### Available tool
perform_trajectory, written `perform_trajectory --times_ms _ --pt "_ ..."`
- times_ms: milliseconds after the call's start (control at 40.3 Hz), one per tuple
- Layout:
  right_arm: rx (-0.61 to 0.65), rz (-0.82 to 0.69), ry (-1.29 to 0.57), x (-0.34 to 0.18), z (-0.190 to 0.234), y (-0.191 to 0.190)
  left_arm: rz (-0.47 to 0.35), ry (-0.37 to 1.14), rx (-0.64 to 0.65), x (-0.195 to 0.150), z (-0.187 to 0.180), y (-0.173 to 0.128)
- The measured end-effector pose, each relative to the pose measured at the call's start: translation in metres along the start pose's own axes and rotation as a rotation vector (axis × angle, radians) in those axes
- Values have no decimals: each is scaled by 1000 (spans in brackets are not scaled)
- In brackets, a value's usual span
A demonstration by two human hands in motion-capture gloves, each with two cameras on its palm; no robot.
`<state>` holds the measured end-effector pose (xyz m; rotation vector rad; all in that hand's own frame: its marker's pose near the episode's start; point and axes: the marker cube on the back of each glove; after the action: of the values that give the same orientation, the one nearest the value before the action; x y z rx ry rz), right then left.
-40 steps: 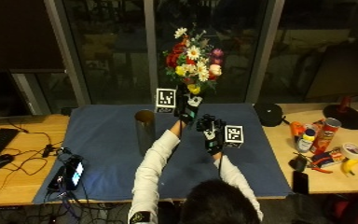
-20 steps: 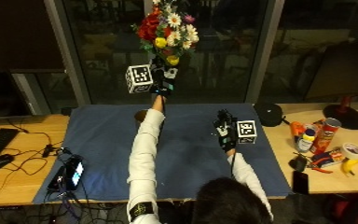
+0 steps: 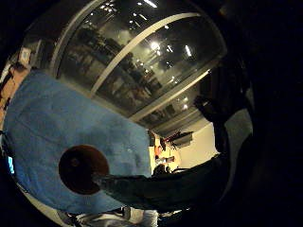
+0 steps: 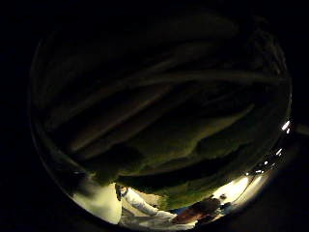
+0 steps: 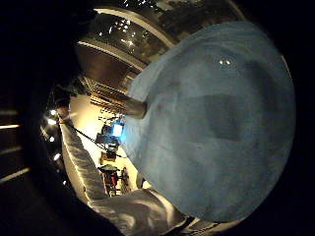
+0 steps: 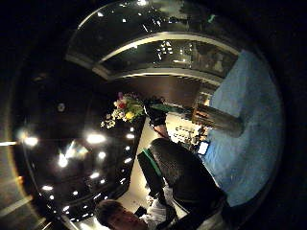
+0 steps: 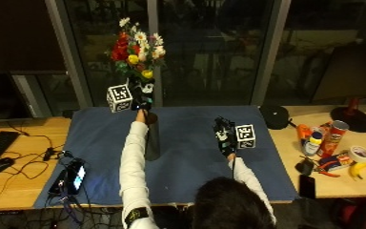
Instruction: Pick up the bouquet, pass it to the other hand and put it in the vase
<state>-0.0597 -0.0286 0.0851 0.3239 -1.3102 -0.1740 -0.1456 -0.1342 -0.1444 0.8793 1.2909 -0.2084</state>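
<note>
Over the blue cloth-covered desk (image 7: 189,157) my left hand (image 7: 142,98) grips the mixed-colour flower bouquet (image 7: 135,50) above the dark cylindrical vase (image 7: 152,138), right hand (image 7: 224,138) relaxed open; I'd lower stems straight.

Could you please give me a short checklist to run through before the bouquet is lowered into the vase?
1. Bouquet held by the left hand: ok, gripped at the stems.
2. Stem ends over the vase mouth: ok, the left little finger side palm view looks straight down into it.
3. Vase upright on the blue cloth: ok.
4. Right hand away from the vase: ok, open over the cloth.
5. Stem ends inside the mouth: not ok, above it.
</note>
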Motion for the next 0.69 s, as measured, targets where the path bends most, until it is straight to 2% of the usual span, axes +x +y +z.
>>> perform_trajectory --times_ms 74,149,198,248,298,397,546,695 --pt "-25 27 36 7 4 -1 -38 -16 -103 -41 -8 9" --pt "-80 91 18 17 4 3 -90 -100 -347 -96 -21 34" --pt "-126 100 11 26 2 6 -120 -224 -497 -132 -39 63" --pt "-156 52 26 38 -3 9 -144 -321 -585 -154 -60 99" --pt "-165 2 43 50 -9 10 -175 -306 -644 -165 -75 129" --pt "-157 76 31 74 -20 9 -209 -200 -685 -180 -91 160" --pt "-149 156 41 102 -26 5 -225 -196 -675 -185 -98 173" --pt "-128 103 104 115 -20 0 -118 -235 -653 -191 -89 178"
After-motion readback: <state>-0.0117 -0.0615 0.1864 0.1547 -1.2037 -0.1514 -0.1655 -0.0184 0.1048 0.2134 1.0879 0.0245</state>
